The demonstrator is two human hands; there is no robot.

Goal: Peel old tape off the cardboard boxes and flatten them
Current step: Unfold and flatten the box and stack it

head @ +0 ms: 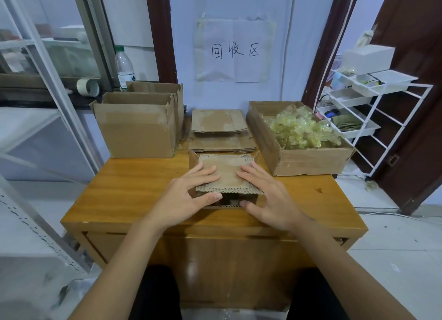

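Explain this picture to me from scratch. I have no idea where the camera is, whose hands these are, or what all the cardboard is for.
No machine here: a person wears a camera on the head, looking down at their own arms. The left hand and right hand lie with fingers spread on a small cardboard box, pressing its top flap; neither hand grips anything. It sits on a wooden table. Behind it is a stack of flattened boxes. To the left stand two open boxes. To the right, a wide box holds crumpled yellowish tape. A paper sign hangs on the wall.
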